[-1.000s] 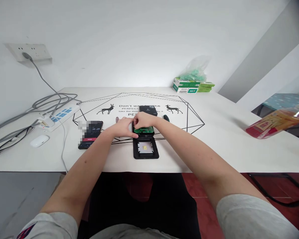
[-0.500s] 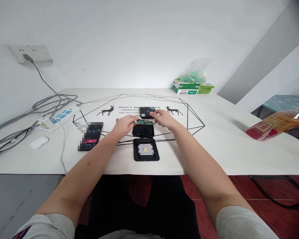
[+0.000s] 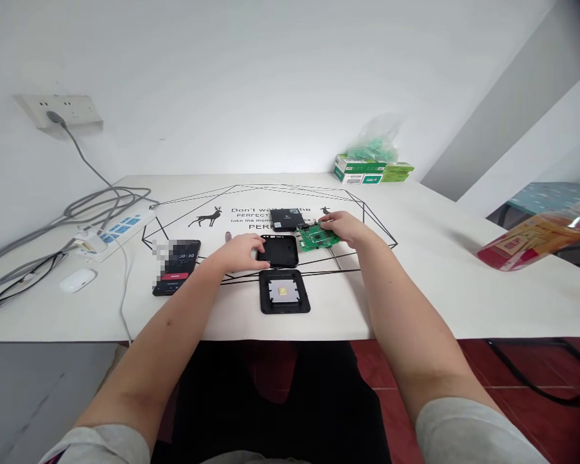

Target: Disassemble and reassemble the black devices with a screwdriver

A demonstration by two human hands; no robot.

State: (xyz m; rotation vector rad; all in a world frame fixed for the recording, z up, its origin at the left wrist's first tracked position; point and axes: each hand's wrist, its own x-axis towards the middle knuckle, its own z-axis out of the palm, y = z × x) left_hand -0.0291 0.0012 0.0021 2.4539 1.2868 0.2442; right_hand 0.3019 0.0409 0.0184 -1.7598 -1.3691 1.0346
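My right hand (image 3: 344,227) pinches a green circuit board (image 3: 318,238) by its far right side, tilted so its component face shows. Just left of the board, an open black plastic casing (image 3: 281,252) rests on the table. My left hand (image 3: 244,252) grips that casing at its left edge, thumb near and fingers far. Nearer to me lies a black cover (image 3: 265,295) with a silver plate and a yellowish square pad at its middle. Behind the casing is a flat black box (image 3: 286,220) with a white label. A thin metal rod (image 3: 335,259) shows below the board.
A phone (image 3: 178,267), a white earbud case (image 3: 78,280), glasses (image 3: 24,280) and a power strip (image 3: 120,232) with cables are on the left. Green boxes (image 3: 360,169) stand at the back. A bottle of orange-red liquid (image 3: 531,241) lies at right. The table's front edge is near me.
The circuit board has moved away from the casing to the right in my right hand, and its face has turned into view. My left hand has shifted from the board to the casing's left edge.
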